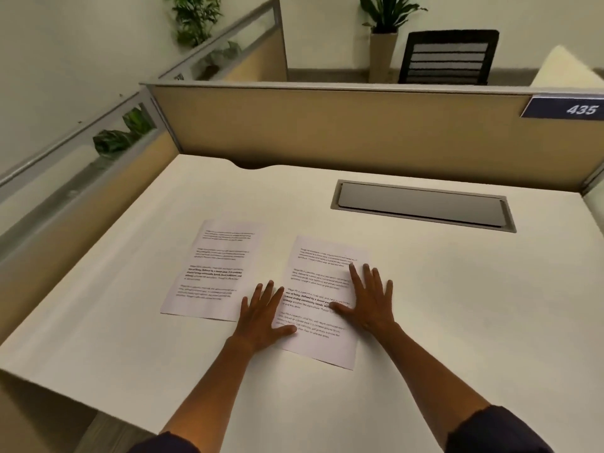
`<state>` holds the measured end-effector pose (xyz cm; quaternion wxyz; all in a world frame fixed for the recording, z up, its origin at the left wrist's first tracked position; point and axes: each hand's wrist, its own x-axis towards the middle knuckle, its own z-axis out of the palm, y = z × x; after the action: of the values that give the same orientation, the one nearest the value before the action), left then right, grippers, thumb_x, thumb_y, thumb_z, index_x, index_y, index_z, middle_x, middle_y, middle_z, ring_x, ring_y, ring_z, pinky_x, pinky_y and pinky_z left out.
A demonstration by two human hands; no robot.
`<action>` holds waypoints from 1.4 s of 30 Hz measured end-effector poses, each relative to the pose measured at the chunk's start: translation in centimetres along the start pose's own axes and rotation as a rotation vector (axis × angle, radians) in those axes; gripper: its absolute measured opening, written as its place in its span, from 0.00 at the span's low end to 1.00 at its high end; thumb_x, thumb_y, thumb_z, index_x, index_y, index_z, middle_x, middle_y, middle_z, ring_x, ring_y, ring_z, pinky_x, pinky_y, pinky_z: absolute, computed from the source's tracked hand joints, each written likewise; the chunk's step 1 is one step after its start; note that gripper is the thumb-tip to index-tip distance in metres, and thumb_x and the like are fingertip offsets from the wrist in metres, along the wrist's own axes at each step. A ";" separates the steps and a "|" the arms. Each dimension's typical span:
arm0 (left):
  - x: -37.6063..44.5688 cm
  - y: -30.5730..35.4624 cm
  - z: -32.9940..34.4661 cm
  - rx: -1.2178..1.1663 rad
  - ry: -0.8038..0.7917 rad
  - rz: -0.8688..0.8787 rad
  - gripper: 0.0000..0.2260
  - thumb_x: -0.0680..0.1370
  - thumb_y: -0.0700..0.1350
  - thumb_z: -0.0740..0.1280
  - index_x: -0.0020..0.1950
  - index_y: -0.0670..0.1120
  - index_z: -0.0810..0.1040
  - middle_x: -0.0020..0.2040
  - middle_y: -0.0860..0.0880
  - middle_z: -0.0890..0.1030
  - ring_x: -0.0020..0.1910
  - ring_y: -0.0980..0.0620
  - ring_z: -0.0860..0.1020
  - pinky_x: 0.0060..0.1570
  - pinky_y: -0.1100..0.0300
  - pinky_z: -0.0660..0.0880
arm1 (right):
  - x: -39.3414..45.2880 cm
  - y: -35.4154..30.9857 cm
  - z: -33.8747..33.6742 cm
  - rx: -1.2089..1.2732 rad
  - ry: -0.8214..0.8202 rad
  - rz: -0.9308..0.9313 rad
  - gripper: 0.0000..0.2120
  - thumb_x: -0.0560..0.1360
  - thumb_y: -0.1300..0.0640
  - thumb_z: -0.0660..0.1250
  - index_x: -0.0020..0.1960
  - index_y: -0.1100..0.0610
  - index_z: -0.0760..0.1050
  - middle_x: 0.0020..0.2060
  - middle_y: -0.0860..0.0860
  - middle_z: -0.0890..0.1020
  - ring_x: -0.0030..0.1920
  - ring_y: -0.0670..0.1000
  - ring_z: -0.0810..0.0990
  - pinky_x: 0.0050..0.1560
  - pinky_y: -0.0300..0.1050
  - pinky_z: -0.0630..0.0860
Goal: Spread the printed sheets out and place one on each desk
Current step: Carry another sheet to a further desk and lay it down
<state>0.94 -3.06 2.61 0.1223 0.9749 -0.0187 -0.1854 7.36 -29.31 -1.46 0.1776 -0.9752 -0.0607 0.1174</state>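
Both bare forearms reach forward from dark sleeve cuffs at the near edge of the view, converging slightly over the cream-white tabletop (425,305). The left hand (261,313) lies palm down with its fingers (260,292) straight and a little apart, pointing to the far side; its thumb rests on the left edge of the right-hand white printed paper sheet (322,300), while the rest of the palm sits on the bare surface between the two pages. The right hand (369,299) also lies flat, palm down, on the right part of that same page, its fingers (356,276) spread apart and straight, the thumb stretched left across the bold lines of text. Neither hand curls round anything; both simply press downward.

That page lies flat near the middle of the tabletop, turned slightly clockwise, its near corner pointing toward the person. The second white printed paper sheet (214,269) lies flat just to its left, apart from it by a narrow strip of surface, untouched by either hand.

At the far right of the tabletop sits a grey rectangular metal cable hatch (423,204). Tan fabric partition panels with grey frames (327,125) border the far and left sides, and a dark blue number plate reading 435 (568,107) hangs at the far right. Beyond stand a black mesh-backed office chair (449,57) and green leafy potted plants (387,14).
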 end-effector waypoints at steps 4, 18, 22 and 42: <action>1.7 -0.2 -0.3 0.007 -0.026 0.033 0.49 0.71 0.67 0.67 0.79 0.51 0.40 0.80 0.48 0.36 0.78 0.46 0.35 0.75 0.41 0.38 | 0.3 -0.3 0.2 -0.013 0.018 0.001 0.49 0.68 0.23 0.55 0.78 0.44 0.37 0.80 0.52 0.44 0.80 0.55 0.42 0.76 0.65 0.42; 2.8 -1.9 0.8 -0.011 -0.048 0.154 0.47 0.72 0.69 0.62 0.79 0.51 0.40 0.79 0.45 0.34 0.78 0.45 0.35 0.75 0.41 0.39 | -3.7 -7.0 0.7 0.685 0.346 0.221 0.44 0.71 0.58 0.73 0.79 0.50 0.51 0.66 0.53 0.78 0.62 0.58 0.78 0.65 0.49 0.72; 2.9 -2.5 0.7 0.014 -0.043 0.214 0.45 0.74 0.69 0.60 0.79 0.51 0.39 0.79 0.44 0.34 0.78 0.44 0.35 0.75 0.41 0.38 | -4.6 -8.5 -0.7 0.996 0.470 0.562 0.51 0.69 0.60 0.77 0.79 0.53 0.46 0.70 0.60 0.72 0.70 0.60 0.72 0.72 0.53 0.67; -1.7 11.3 1.7 -0.791 -0.092 0.412 0.27 0.72 0.44 0.75 0.69 0.44 0.73 0.50 0.50 0.83 0.49 0.50 0.82 0.58 0.52 0.78 | -24.1 0.0 -2.0 1.281 0.840 0.672 0.07 0.73 0.60 0.73 0.50 0.55 0.82 0.47 0.52 0.87 0.47 0.54 0.86 0.47 0.49 0.83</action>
<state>-1.21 -14.23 4.46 0.5192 0.8197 -0.1453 -0.1933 -15.39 -33.80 5.38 0.6610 -0.6144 0.3831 -0.1972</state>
